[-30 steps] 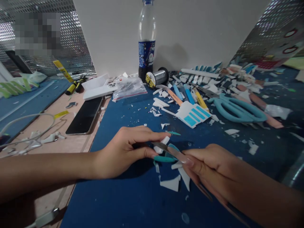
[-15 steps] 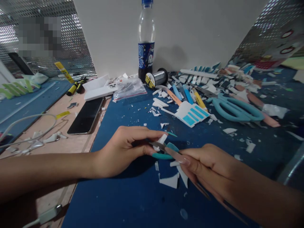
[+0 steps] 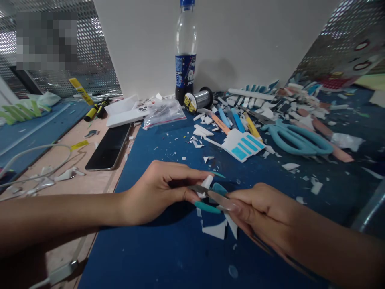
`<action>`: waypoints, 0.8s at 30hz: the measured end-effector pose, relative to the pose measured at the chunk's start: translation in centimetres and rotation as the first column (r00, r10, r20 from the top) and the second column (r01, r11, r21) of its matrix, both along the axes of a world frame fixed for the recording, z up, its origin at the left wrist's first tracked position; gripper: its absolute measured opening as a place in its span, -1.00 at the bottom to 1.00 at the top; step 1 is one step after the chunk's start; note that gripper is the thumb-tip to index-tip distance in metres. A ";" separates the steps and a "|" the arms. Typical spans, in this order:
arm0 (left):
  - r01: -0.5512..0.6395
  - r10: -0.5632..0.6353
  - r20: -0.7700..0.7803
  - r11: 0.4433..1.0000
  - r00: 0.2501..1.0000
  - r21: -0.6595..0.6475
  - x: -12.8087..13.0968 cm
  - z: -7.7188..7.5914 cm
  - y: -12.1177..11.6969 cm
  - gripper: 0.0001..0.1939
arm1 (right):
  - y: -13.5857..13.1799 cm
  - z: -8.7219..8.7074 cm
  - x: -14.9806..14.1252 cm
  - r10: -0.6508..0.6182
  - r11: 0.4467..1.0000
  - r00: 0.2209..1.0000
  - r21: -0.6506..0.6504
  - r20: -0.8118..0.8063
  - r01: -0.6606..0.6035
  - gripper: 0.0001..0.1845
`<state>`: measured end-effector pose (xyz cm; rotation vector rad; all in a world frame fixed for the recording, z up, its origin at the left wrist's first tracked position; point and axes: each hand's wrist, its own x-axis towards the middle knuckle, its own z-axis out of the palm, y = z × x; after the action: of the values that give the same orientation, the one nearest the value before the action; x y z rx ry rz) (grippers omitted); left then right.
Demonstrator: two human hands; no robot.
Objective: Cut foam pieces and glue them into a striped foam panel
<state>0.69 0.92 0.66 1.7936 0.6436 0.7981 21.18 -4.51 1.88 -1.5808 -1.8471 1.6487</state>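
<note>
Near the middle, my left hand (image 3: 159,190), with long teal nails, pinches a small white piece (image 3: 207,181) between thumb and fingers. My right hand (image 3: 260,216) is closed on a small knife, whose thin grey blade (image 3: 198,188) lies against the white piece and points left toward my left fingers. The knife's handle is hidden in my right hand, and long pale nails extend from those fingers. Below both hands, white scraps (image 3: 215,229) lie on the blue mat (image 3: 156,253).
Behind lie a white piece with blue stripes (image 3: 243,146), scissors (image 3: 300,138), several coloured-handled tools (image 3: 237,119) and a wire spool (image 3: 198,99). A bottle (image 3: 185,60) stands at the wall. Leftward are a phone (image 3: 108,147), a plastic bag (image 3: 165,113) and a cable (image 3: 64,273).
The white piece and the blade have shifted slightly, and my left thumb has moved a little lower. Both hands keep their hold.
</note>
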 end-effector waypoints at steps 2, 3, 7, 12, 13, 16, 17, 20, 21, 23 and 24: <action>-0.005 0.005 -0.006 1.000 1.000 0.007 0.0 0.0 0.0 -0.65 | 0.1 0.0 0.0 0.001 0.999 1.000 -0.041 0.006 -0.001 -0.35; -0.005 0.006 -0.015 1.000 1.000 0.024 0.0 0.1 -0.1 -0.65 | 0.1 0.0 0.0 0.005 0.999 1.000 -0.048 0.008 -0.004 -0.35; 0.010 -0.002 -0.077 0.995 0.997 0.101 0.0 0.3 -0.1 -0.66 | 0.1 0.1 0.0 0.022 1.000 0.999 -0.009 -0.026 -0.022 -0.35; 0.024 -0.010 -0.104 0.991 0.995 0.129 -0.1 0.3 0.0 -0.68 | 0.2 0.0 0.0 0.010 0.997 0.996 -0.070 -0.086 -0.016 -0.36; 0.026 -0.012 -0.101 0.990 0.995 0.137 -0.1 0.2 0.0 -0.68 | 0.3 0.1 0.1 0.009 0.997 0.996 -0.081 -0.084 -0.016 -0.36; 0.018 -0.006 -0.085 0.991 0.996 0.134 -0.3 -0.1 -0.1 -0.69 | 0.4 0.3 0.3 0.050 0.993 0.997 -0.107 -0.058 -0.056 -0.35; 0.012 -0.002 -0.079 0.992 0.997 0.125 -0.3 -0.2 -0.2 -0.67 | 0.4 0.4 0.3 0.066 0.991 0.996 -0.110 -0.054 -0.072 -0.35; 0.002 0.003 -0.054 0.996 0.999 0.085 -0.3 -0.2 -0.2 -0.64 | 0.4 0.6 0.4 0.061 0.991 0.996 -0.117 -0.072 -0.069 -0.36; 0.000 0.002 -0.041 0.998 0.999 0.063 -0.2 -0.2 -0.2 -0.64 | 0.4 0.6 0.4 0.039 0.989 0.996 -0.137 -0.086 -0.050 -0.37; -0.011 0.011 -0.012 1.000 1.000 -0.013 -0.1 -0.1 -0.1 -0.65 | 0.4 0.5 0.4 -0.010 0.982 0.992 -0.186 -0.126 -0.014 -0.38; -0.014 0.014 0.001 0.998 1.000 -0.067 0.0 0.0 -0.1 -0.65 | 0.4 0.5 0.4 -0.038 0.979 0.987 -0.204 -0.153 0.006 -0.39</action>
<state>0.70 0.86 0.63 1.7295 0.6750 0.7790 21.60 -4.08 2.35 -1.4894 -1.6228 1.9435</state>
